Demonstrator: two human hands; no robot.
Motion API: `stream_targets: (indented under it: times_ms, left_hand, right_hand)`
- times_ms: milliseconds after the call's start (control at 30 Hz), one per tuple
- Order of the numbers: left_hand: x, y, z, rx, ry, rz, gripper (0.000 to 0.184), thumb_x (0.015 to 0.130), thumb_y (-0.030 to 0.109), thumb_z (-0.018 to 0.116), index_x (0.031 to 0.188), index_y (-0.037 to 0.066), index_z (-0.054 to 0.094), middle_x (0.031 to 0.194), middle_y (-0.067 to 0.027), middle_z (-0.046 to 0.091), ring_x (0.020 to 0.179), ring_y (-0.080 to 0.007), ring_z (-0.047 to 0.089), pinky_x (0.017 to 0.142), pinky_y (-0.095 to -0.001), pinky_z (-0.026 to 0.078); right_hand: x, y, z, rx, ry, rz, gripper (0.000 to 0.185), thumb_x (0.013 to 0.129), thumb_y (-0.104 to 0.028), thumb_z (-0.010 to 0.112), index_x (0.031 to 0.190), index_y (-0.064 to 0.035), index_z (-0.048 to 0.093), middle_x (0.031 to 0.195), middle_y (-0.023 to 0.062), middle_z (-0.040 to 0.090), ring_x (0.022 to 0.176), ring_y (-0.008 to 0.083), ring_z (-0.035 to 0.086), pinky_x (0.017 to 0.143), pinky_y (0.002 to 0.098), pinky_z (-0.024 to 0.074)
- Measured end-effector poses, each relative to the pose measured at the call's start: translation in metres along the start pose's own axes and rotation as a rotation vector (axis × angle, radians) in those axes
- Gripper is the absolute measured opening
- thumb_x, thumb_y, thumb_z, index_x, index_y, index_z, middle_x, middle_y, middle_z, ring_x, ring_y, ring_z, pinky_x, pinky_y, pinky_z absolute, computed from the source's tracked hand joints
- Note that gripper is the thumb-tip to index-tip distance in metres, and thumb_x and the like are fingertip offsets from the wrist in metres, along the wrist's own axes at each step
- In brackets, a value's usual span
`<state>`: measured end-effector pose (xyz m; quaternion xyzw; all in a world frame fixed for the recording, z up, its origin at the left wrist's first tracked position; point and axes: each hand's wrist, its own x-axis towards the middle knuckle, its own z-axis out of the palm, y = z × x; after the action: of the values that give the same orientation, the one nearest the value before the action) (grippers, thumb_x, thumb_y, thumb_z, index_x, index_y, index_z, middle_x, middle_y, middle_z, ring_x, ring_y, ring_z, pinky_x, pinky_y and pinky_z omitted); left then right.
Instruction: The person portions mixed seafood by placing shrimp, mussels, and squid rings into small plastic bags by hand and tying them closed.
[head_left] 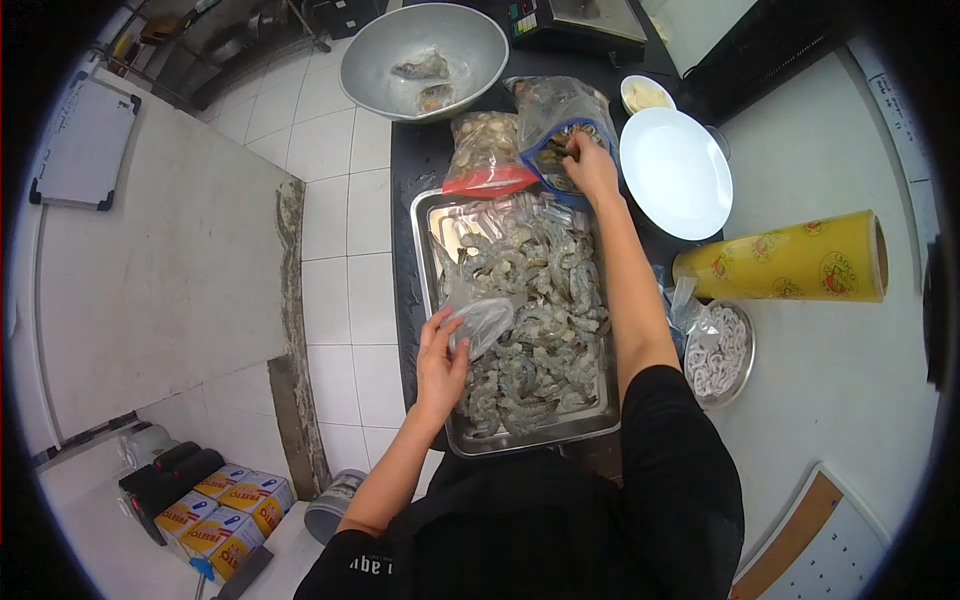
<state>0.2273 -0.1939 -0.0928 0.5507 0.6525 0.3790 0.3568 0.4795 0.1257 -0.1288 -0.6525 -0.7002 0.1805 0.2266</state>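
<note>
My left hand [441,368] holds a small clear plastic bag [484,324] by its near side, with the fingers curled against it. Under that bag, a metal tray [422,250] is heaped with raw grey shrimp [545,330]. At the tray's far end, my right hand [592,168] reaches into the mouth of a blue-edged zip bag [560,98]. Dark shellfish pieces, perhaps mussels, lie in it. My right fingertips are pinched together among them; what they grip is too small to make out. A red-edged zip bag [485,145] of pale pieces lies beside it.
Behind the bags stands a large metal bowl [365,60], near a scale [590,25]. To the right are a white oval plate [676,172], a small bowl [645,95], a yellow film roll [785,258] and a round dish of pale rings [718,355].
</note>
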Motion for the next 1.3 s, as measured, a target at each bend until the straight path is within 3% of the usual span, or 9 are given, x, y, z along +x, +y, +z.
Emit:
stream_targets:
  times_ms: [167,367,433,467,533,833,967,1033,1300]
  left_hand:
    - [-0.006,-0.004,0.0,-0.04,0.027,-0.016,0.031,0.083,0.0,0.06,0.114,0.001,0.058,0.127,-0.0125,0.049,0.061,-0.0122,0.05,0.057,-0.0259,0.044]
    - [-0.021,-0.004,0.005,-0.056,0.02,-0.028,0.031,0.083,0.0,0.06,0.114,0.002,0.058,0.126,-0.0127,0.049,0.061,-0.0126,0.05,0.057,-0.0261,0.045]
    - [-0.024,-0.004,0.005,-0.007,0.003,0.021,0.032,0.083,0.0,0.06,0.115,0.002,0.058,0.126,-0.0129,0.049,0.061,-0.0128,0.051,0.058,-0.0264,0.045]
    - [-0.025,-0.003,0.005,-0.004,0.003,0.021,0.032,0.083,0.0,0.06,0.115,0.002,0.058,0.126,-0.0129,0.049,0.061,-0.0128,0.051,0.058,-0.0264,0.045]
    - [-0.028,-0.002,0.005,-0.023,0.002,-0.002,0.032,0.084,0.0,0.059,0.115,0.002,0.058,0.126,-0.013,0.049,0.061,-0.0129,0.052,0.058,-0.0264,0.045]
    - [-0.032,-0.007,0.0,-0.064,-0.003,-0.051,0.033,0.083,-0.001,0.059,0.117,0.002,0.057,0.128,-0.0136,0.049,0.061,-0.0131,0.052,0.058,-0.0262,0.045]
    - [-0.029,-0.01,-0.002,-0.003,0.051,-0.022,0.035,0.083,0.0,0.06,0.118,0.002,0.056,0.128,-0.0136,0.048,0.062,-0.0135,0.052,0.058,-0.0262,0.045]
    - [-0.026,-0.007,-0.003,0.015,0.093,0.043,0.037,0.081,0.0,0.062,0.118,0.002,0.056,0.127,-0.0133,0.049,0.063,-0.0138,0.051,0.058,-0.0263,0.045]
    - [-0.024,0.005,-0.003,0.016,0.116,0.011,0.037,0.08,0.001,0.064,0.116,0.002,0.056,0.126,-0.0127,0.049,0.063,-0.0136,0.051,0.057,-0.0261,0.044]
  right_hand:
    - [-0.028,0.018,-0.002,-0.139,0.042,-0.223,0.023,0.075,-0.014,0.065,0.095,-0.0091,0.057,0.089,0.0152,0.064,0.087,0.0374,0.061,0.072,0.0459,0.048]
    - [-0.026,0.008,-0.007,-0.041,-0.162,-0.114,0.032,0.072,-0.009,0.062,0.103,-0.0054,0.056,0.096,0.0207,0.063,0.094,0.0383,0.06,0.079,0.0457,0.0478]
    - [-0.015,0.009,-0.001,-0.001,-0.115,-0.418,0.039,0.073,-0.009,0.061,0.112,-0.0069,0.057,0.098,0.0214,0.064,0.099,0.0371,0.06,0.086,0.0442,0.0468]
    - [-0.006,0.008,0.002,0.002,-0.115,-0.418,0.039,0.073,-0.009,0.061,0.112,-0.0069,0.057,0.098,0.0214,0.064,0.099,0.0371,0.06,0.086,0.0442,0.0468]
    - [0.007,0.003,0.003,-0.223,-0.392,-0.259,0.044,0.074,-0.007,0.059,0.117,-0.0111,0.059,0.104,0.0211,0.064,0.102,0.0361,0.059,0.091,0.0427,0.0454]
    - [0.013,0.008,-0.009,-0.119,-0.158,-0.058,0.022,0.078,-0.018,0.066,0.098,-0.008,0.061,0.094,0.0195,0.065,0.09,0.0353,0.061,0.08,0.0435,0.0475]
    - [-0.004,-0.002,-0.012,-0.043,-0.106,-0.176,0.026,0.077,-0.019,0.068,0.1,-0.0096,0.063,0.094,0.0176,0.066,0.09,0.0351,0.062,0.08,0.0433,0.0481]
    - [-0.016,-0.003,-0.006,-0.153,-0.253,-0.313,0.029,0.076,-0.022,0.07,0.103,-0.0118,0.064,0.094,0.0159,0.066,0.091,0.0351,0.062,0.08,0.0438,0.0482]
    - [-0.043,0.01,0.005,-0.18,-0.033,-0.259,0.019,0.078,-0.021,0.069,0.094,-0.0101,0.068,0.091,0.0104,0.065,0.088,0.0284,0.064,0.073,0.0382,0.0515]
